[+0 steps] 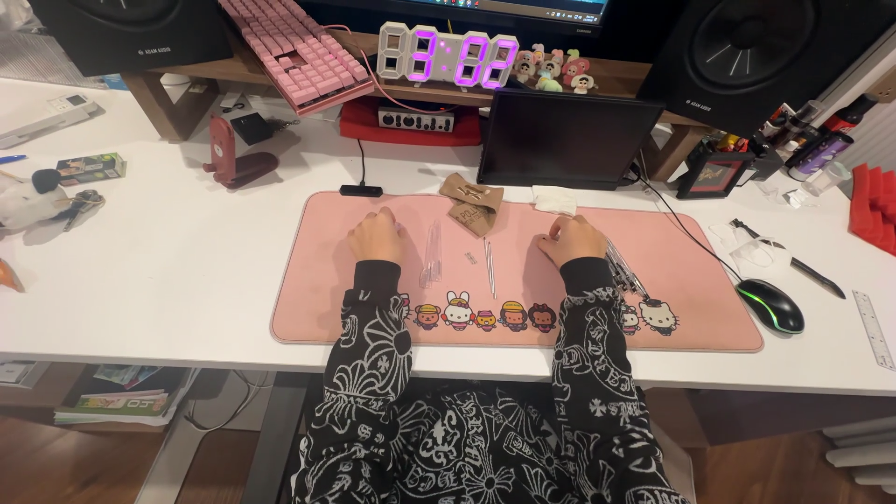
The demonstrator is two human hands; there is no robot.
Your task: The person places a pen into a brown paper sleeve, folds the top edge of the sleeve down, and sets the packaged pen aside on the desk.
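My left hand (376, 234) rests knuckles-up on the pink desk mat (317, 308), fingers curled, nothing visible in it. Just to its right lie clear plastic tubes (431, 254). My right hand (571, 239) also rests curled on the mat, beside clear pens (623, 273) lying at its right edge; whether it touches them I cannot tell. Thin metal pins or rods (489, 263) lie between the hands. A small brown pouch (473, 204) sits at the mat's far edge.
A dark tablet screen (567, 137) stands behind the mat, with a digital clock (448, 56), pink keyboard (299, 51) and two black speakers on a shelf. A mouse (771, 305), a ruler (874, 329) and a knife tool (790, 260) lie right. A red phone stand (233, 154) is left.
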